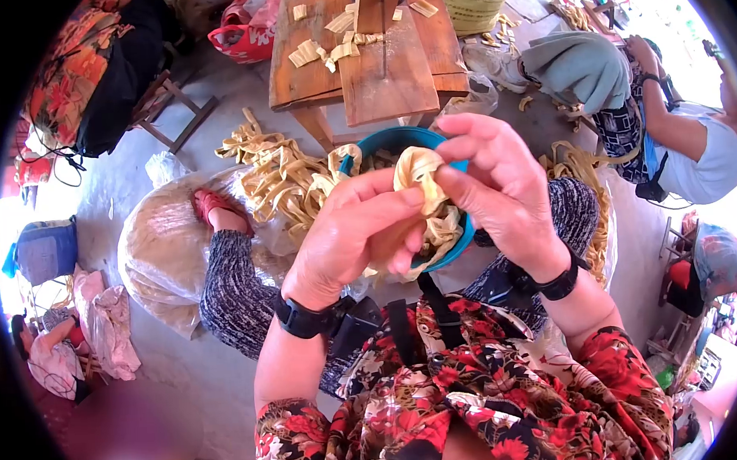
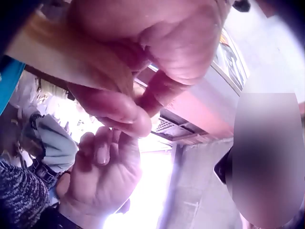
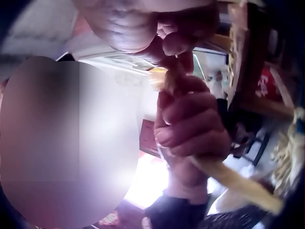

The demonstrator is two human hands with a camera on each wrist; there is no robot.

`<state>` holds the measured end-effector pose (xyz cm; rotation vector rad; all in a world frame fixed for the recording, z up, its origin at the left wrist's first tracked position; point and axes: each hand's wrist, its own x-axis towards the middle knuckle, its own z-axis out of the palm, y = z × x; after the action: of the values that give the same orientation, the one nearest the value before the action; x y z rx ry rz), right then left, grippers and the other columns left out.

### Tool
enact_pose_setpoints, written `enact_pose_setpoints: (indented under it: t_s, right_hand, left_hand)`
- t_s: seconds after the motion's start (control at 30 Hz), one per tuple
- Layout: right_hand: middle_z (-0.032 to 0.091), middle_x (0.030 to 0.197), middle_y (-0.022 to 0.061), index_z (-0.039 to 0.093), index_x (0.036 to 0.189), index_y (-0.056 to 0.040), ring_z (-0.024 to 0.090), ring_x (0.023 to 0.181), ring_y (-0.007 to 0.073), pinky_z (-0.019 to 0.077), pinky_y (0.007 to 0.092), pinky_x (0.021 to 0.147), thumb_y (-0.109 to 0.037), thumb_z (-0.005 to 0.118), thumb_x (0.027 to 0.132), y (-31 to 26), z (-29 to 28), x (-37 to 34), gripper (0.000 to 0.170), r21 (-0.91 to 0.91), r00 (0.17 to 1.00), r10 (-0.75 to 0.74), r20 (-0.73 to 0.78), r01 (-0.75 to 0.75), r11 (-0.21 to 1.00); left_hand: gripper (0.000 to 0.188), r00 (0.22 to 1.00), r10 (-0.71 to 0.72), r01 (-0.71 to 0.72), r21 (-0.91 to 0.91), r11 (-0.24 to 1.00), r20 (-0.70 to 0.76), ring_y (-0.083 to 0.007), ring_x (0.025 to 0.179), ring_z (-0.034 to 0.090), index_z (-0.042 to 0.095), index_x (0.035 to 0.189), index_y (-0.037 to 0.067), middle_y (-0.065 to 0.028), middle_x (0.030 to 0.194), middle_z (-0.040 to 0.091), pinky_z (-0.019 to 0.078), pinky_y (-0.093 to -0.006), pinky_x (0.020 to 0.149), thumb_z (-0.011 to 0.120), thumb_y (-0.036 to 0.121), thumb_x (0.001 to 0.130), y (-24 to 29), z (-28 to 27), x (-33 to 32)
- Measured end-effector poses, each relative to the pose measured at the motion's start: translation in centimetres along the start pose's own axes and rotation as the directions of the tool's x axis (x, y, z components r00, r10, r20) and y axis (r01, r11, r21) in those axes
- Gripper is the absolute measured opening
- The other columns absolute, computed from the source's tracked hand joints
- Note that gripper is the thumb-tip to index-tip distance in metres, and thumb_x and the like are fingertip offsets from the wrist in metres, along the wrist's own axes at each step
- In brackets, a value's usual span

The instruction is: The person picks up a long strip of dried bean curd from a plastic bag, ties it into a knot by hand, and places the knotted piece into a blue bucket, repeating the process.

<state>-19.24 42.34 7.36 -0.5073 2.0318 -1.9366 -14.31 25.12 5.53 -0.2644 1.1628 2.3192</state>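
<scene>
A pale yellow, soft strip (image 1: 419,168), folded into a loop at its top, stands between the two hands in front of the chest. My left hand (image 1: 340,235) grips it, thumb along the near side and fingers curled round; in the right wrist view its tail (image 3: 243,188) trails out below the fist. The right hand (image 1: 502,191) meets the fold with its thumb, the other fingers bent and raised; its pinch is partly hidden. Beneath both hands is a teal tub (image 1: 465,240) holding more yellow pieces.
Heaps of yellow strips (image 1: 280,172) lie by the left leg and right of the right knee. Ahead stands a wooden bench (image 1: 308,80) with an upright board and cut pieces (image 1: 305,53). Another person (image 1: 694,158) sits at the right. A woven sack (image 1: 475,3) is behind the bench.
</scene>
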Motion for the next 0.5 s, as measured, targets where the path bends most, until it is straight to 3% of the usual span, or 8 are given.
enact_pose_setpoints:
  t_s: [0.03, 0.13, 0.17, 0.23, 0.27, 0.3, 0.43, 0.5]
  right_hand:
    - [0.058, 0.078, -0.0012, 0.053, 0.104, -0.0011, 0.046, 0.06, -0.001, 0.0363, 0.0139, 0.051, -0.013, 0.055, 0.088, -0.1, -0.6, -0.3, 0.02, -0.07, 0.999, 0.042, -0.018, -0.043, 0.997]
    - [0.054, 0.067, -0.003, 0.056, 0.089, -0.0017, 0.045, 0.059, -0.0009, 0.0352, 0.0144, 0.05, -0.016, 0.056, 0.089, -1.1, -1.6, -0.2, 0.015, -0.085, 0.937, 0.303, 0.173, -0.293, 0.952]
    - [0.05, 0.06, -0.0039, 0.054, 0.08, -0.0022, 0.044, 0.057, 0.0008, 0.0346, 0.0166, 0.048, -0.02, 0.054, 0.09, 0.1, -0.9, -0.3, 0.02, -0.255, 0.977, 0.127, 0.171, -0.08, 0.964]
    - [0.05, 0.06, -0.0036, 0.053, 0.078, -0.0021, 0.045, 0.055, 0.0022, 0.0351, 0.0184, 0.047, -0.021, 0.052, 0.092, -1.2, -1.9, -0.9, 0.023, 0.109, 0.946, 0.254, 0.199, -0.279, 0.954]
    - [0.05, 0.06, -0.0034, 0.052, 0.078, -0.002, 0.045, 0.055, 0.003, 0.0353, 0.0193, 0.047, -0.022, 0.05, 0.092, -2.1, -2.6, -1.2, 0.024, 0.285, 0.923, 0.307, 0.234, -0.367, 0.886]
    - [0.052, 0.063, -0.0019, 0.052, 0.078, -0.0008, 0.048, 0.057, 0.0048, 0.0379, 0.0212, 0.05, -0.025, 0.047, 0.094, -2.8, -3.2, -1.4, 0.029, 0.138, 0.904, 0.367, 0.218, -0.401, 0.906]
    - [0.058, 0.071, 0.0027, 0.057, 0.087, 0.0021, 0.056, 0.068, 0.0087, 0.0433, 0.0222, 0.062, -0.032, 0.044, 0.095, 0.0, -3.1, -0.1, 0.037, -0.126, 0.964, 0.061, 0.259, -0.029, 0.992]
    - [0.061, 0.076, 0.0056, 0.059, 0.091, 0.0021, 0.058, 0.069, 0.0104, 0.0448, 0.0237, 0.064, -0.036, 0.045, 0.094, -0.1, -3.4, 0.6, 0.04, -0.096, 0.937, 0.199, 0.287, -0.179, 0.979]
  left_hand:
    - [0.025, 0.998, 0.008, -0.003, 0.075, 0.997, -0.065, -0.0112, 0.048, 0.054, 0.055, 0.095, 0.002, -0.004, 0.066, 0.058, 0.0413, -0.0209, 0.044, 0.052, 0.026, 0.088, 0.1, 0.4, -0.1]
    - [0.024, 0.985, 0.053, -0.012, 0.241, 0.97, -0.165, -0.0062, 0.055, 0.053, 0.055, 0.093, 0.003, -0.0004, 0.071, 0.058, 0.0413, -0.0188, 0.048, 0.058, 0.025, 0.087, 0.7, 1.2, -0.4]
    - [0.023, 0.984, 0.091, -0.046, 0.277, 0.96, -0.151, -0.0054, 0.058, 0.053, 0.056, 0.094, 0.003, 0.0001, 0.072, 0.058, 0.0418, -0.0184, 0.05, 0.06, 0.023, 0.086, 0.4, 1.4, -0.4]
    - [0.021, 0.984, 0.105, -0.052, 0.335, 0.941, -0.143, -0.0035, 0.068, 0.053, 0.058, 0.095, 0.001, 0.0017, 0.077, 0.059, 0.0429, -0.0168, 0.059, 0.066, 0.014, 0.082, 1.1, 1.5, -1.3]
    - [0.017, 0.96, 0.25, -0.213, 0.254, 0.944, -0.126, -0.0044, 0.069, 0.054, 0.06, 0.093, 0.0, 0.0011, 0.079, 0.06, 0.0434, -0.0169, 0.062, 0.065, 0.011, 0.081, 0.8, -0.2, -1.8]
    - [0.015, 0.946, 0.277, -0.22, 0.299, 0.929, -0.165, -0.0044, 0.069, 0.054, 0.061, 0.091, 0.0, 0.0009, 0.079, 0.061, 0.0432, -0.017, 0.063, 0.066, 0.01, 0.081, 0.9, -1.2, -2.4]
    - [0.012, 0.891, 0.373, -0.248, 0.41, 0.878, -0.259, -0.0042, 0.07, 0.053, 0.063, 0.087, 0.0, 0.001, 0.078, 0.061, 0.0428, -0.0173, 0.063, 0.067, 0.008, 0.08, 1.6, -1.2, -2.7]
    - [0.011, 0.885, 0.396, -0.242, 0.485, 0.84, -0.245, -0.0041, 0.069, 0.053, 0.063, 0.087, 0.0, 0.0015, 0.076, 0.061, 0.0423, -0.0171, 0.063, 0.067, 0.008, 0.079, 1.8, -0.7, -2.6]
